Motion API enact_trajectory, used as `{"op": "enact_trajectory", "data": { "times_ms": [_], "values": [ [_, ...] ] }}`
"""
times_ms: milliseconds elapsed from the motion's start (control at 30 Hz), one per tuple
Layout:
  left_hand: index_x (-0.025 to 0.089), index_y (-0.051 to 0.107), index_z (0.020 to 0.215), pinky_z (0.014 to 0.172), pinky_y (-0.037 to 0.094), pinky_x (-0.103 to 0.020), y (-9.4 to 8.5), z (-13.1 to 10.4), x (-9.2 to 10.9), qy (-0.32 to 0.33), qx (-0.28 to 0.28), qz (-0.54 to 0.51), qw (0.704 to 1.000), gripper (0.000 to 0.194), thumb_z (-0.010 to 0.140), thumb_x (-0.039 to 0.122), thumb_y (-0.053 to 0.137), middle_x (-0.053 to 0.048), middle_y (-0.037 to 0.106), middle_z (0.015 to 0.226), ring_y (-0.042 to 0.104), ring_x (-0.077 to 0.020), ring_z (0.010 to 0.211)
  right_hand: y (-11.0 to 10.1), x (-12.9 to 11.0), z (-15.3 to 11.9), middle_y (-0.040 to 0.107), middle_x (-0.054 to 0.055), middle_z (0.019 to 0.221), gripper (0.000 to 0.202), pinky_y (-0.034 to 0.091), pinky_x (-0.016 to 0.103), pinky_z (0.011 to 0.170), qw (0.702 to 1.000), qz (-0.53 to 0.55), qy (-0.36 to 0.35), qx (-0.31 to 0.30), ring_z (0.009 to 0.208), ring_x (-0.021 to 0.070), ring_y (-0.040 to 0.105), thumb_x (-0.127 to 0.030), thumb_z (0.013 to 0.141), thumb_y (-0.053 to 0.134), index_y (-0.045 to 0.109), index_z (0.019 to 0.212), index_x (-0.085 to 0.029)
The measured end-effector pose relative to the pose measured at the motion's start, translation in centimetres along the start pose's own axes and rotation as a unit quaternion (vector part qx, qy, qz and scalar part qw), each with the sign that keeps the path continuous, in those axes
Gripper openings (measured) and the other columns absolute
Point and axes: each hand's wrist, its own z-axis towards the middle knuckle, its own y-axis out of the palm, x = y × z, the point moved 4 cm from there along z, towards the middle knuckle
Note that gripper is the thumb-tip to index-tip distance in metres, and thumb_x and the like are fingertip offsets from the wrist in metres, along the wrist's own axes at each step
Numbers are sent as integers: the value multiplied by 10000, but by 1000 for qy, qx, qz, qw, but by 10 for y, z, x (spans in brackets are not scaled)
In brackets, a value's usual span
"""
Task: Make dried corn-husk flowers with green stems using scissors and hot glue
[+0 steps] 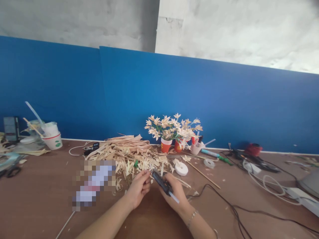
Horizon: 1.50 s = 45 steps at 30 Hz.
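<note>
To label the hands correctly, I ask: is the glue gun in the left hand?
No, the right hand is holding the glue gun.

The brown table (pixel 211 215) bears husks (pixel 124 146), 2 red cups (pixel 165 146), a white roll (pixel 181 168), a stick (pixel 203 174), scissors (pixel 17 161) at left, a power strip (pixel 304 199) and cables (pixel 234 208) at right, and, pixelated, possibly a phone (pixel 94 186).

I see a blue partition (pixel 199 99) mid-frame, a grey wall (pixel 74 20) above, brightest upper right, and my brown desk (pixel 37 205) below.
</note>
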Motion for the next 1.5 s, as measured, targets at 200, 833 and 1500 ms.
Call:
{"op": "enact_trajectory", "data": {
  "times_ms": [200,833,1500],
  "values": [
    [182,431,748,389,51,-162,1,0,0,-1,-7,1,1000,294,679,355,658,99,342,517,194,7,363,0,0,1,469,-17,651,132,350,200,531,1000,-4,-5,7,570,119,464,-93,628,492,415,651,-198],
    [179,419,749,397,50,-164,2,-1,1,-8,-10,-5,1000,305,672,336,669,99,344,522,192,10,364,0,1,1,478,-9,669,130,366,207,545,1000,-19,-4,2,589,126,484,-103,631,501,421,665,-199],
    [175,414,740,382,42,-159,4,-2,1,-15,-17,-20,1000,321,659,325,687,103,346,506,186,15,351,2,6,2,465,-12,653,136,359,206,532,1000,-27,-13,2,570,125,472,-115,618,500,400,644,-204]
  ]
}}
